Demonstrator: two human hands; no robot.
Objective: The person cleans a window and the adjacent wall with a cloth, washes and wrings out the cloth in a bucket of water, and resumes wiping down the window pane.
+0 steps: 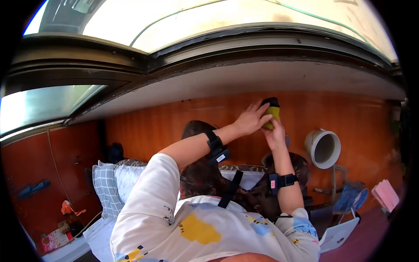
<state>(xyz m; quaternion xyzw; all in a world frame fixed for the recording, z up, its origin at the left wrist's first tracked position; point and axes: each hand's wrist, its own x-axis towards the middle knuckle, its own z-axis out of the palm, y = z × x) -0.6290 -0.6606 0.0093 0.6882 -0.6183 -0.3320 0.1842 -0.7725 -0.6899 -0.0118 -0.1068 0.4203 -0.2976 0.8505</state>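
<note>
A small yellow-green and black block (273, 114), which looks like a sponge, is held up in front of the wooden panelling below the window sill. My right hand (275, 134) grips its lower end from beneath. From the left side, my left hand (252, 118) reaches across and closes its fingers on the block's edge. The two hands nearly meet around it, and the fingers hide part of its surface. Its black end points up toward the sill.
A white bucket (324, 148) stands right of my hands. Beyond it are a blue item (350, 197), pink sheets (385, 195) and a white laptop-like panel (339, 235). The white sill (244, 81) runs under the window frame. Checked bedding (107, 187) lies left.
</note>
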